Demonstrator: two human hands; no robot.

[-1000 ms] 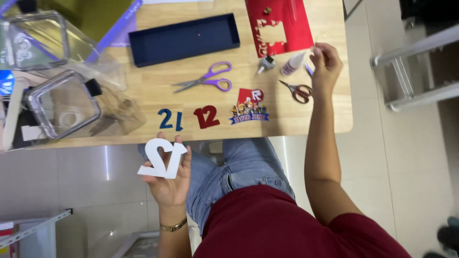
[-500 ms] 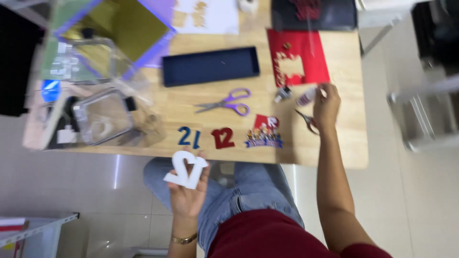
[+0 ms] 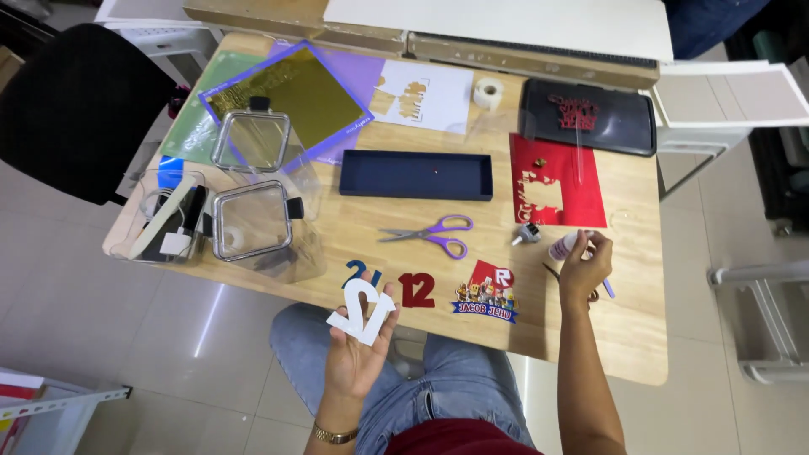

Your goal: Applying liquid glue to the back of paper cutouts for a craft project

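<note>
Off the table's near edge, left hand [image 3: 358, 350] grips white cutout [image 3: 362, 310] (right hand [image 3: 583, 268] pinches glue bottle [image 3: 563, 246]).

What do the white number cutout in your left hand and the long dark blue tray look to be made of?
White number cutout: seemingly thick foam board or card, matte, with cleanly cut edges; held up in the left hand. Dark blue tray: probably cardboard, matte, with thin straight folded-looking walls, like a box lid. Neither shows any gloss.

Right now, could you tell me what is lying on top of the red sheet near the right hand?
On the red sheet lies a clear plastic strip and a tiny dark bit near its top. Cut-out holes show the wooden table; whatever else lies underneath is covered.
</note>
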